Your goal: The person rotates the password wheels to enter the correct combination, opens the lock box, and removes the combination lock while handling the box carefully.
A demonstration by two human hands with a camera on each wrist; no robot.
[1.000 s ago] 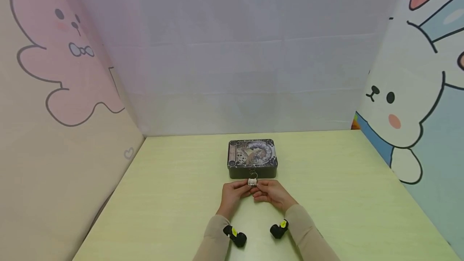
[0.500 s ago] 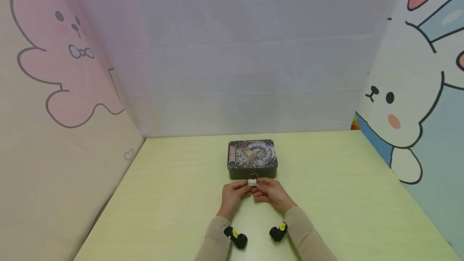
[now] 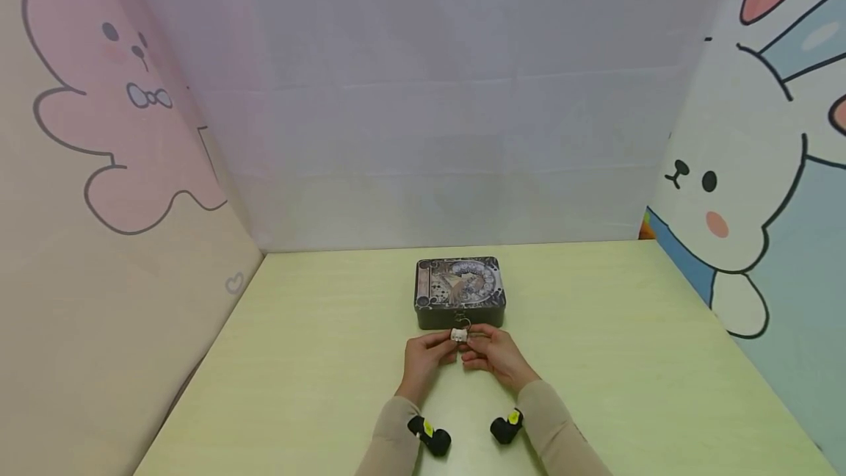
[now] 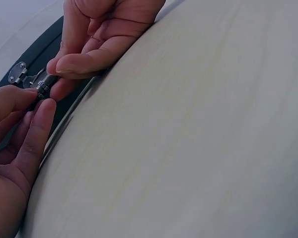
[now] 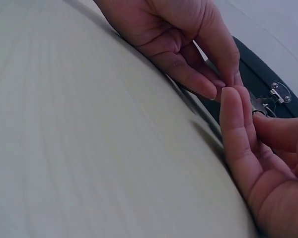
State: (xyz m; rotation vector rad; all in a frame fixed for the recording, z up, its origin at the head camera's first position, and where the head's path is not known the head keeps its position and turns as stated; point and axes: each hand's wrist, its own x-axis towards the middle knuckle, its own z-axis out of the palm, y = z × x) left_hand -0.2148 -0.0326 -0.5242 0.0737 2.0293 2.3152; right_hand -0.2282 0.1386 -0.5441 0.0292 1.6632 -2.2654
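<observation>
A dark tin box (image 3: 460, 286) with a printed lid stands closed on the table, its metal hasp (image 4: 18, 73) on the front side. Hanging by the hasp is a small silver combination padlock (image 4: 42, 87) with number dials. My left hand (image 3: 423, 364) pinches one end of the padlock between thumb and fingers. From the other side, my right hand (image 3: 500, 358) pinches the opposite end, fingertips close to the left ones. In the right wrist view the fingers hide most of the lock, leaving part of its metal body beside the hasp (image 5: 280, 92).
The pale yellow-green table (image 3: 317, 351) extends around the box. A white cloth backdrop (image 3: 436, 109) rises behind it. Side panels carry a pink cartoon animal (image 3: 152, 160) and a white rabbit (image 3: 740, 204). Black wrist cameras (image 3: 432, 438) sit at both sleeves.
Both hands stay at the padlock with only slight finger shifts. The whole head view has drifted a few pixels downward. The box has not moved on the table.
</observation>
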